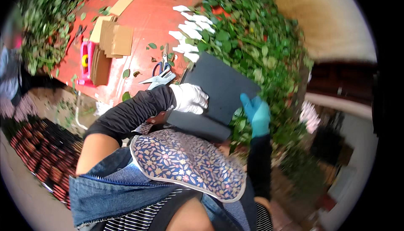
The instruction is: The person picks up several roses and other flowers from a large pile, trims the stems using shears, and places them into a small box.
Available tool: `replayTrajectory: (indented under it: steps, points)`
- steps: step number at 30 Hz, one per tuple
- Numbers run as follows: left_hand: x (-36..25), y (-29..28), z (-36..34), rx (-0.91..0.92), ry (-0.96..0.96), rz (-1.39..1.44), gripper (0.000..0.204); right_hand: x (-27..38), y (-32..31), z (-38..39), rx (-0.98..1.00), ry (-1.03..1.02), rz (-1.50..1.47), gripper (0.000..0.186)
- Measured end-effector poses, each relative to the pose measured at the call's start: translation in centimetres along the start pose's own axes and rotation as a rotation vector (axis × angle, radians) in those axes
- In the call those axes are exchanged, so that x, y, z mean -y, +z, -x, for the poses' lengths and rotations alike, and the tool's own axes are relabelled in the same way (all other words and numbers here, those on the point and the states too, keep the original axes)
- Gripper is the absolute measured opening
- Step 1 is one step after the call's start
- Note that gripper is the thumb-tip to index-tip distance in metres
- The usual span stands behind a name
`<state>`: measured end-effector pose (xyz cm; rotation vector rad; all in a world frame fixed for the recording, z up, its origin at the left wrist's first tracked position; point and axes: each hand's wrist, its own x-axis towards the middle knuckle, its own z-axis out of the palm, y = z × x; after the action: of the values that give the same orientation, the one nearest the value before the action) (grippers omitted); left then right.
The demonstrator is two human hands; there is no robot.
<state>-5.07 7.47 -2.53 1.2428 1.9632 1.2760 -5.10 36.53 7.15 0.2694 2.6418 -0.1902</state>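
A dark grey folded board [231, 86] lies at the table's near right edge, its lower flap [198, 126] bent toward me. My left hand [189, 98], in a white glove, is on the board with its fingers curled together at the fold. In a teal glove, my right hand [256, 111] is beside the board's right edge, thumb and fingers apart, nothing visible between them. Leafy stems [256, 41] are heaped beyond and right of the board, partly covered by it. White wrapped tips [189, 31] stick out at the heap's left side.
On the red table [147, 16] lie blue-handled scissors [163, 65], a silver plier-like tool [160, 79], cardboard pieces [115, 39], a pink tape dispenser [86, 62] and red-handled cutters [75, 37]. Another leafy heap [46, 20] is at far left. A person's sleeve [9, 75] shows at the left edge.
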Motion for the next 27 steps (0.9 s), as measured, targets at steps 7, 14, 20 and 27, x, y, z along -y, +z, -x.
replayTrajectory:
  steps: [7, 14, 20, 27]
  points:
    - [-0.7, 1.4, 0.2, -0.094, -0.082, -0.036, 0.03, 6.4, -1.1, 5.3, -0.14, -0.911, -0.377, 0.027]
    - [-0.8, 2.4, 0.3, -0.237, -0.078, -0.068, 0.027, 5.6, 6.3, -1.4, -0.102, -1.024, -0.064, 0.046]
    - [-0.2, 3.0, 0.8, -0.347, -0.039, 0.007, 0.018, 5.9, 7.3, -1.2, -0.127, -1.005, -0.072, 0.047]
    - [1.8, -9.4, 8.4, -0.829, -0.724, -0.783, 0.046, 5.9, 7.3, -0.3, -0.233, -0.997, -0.124, 0.051]
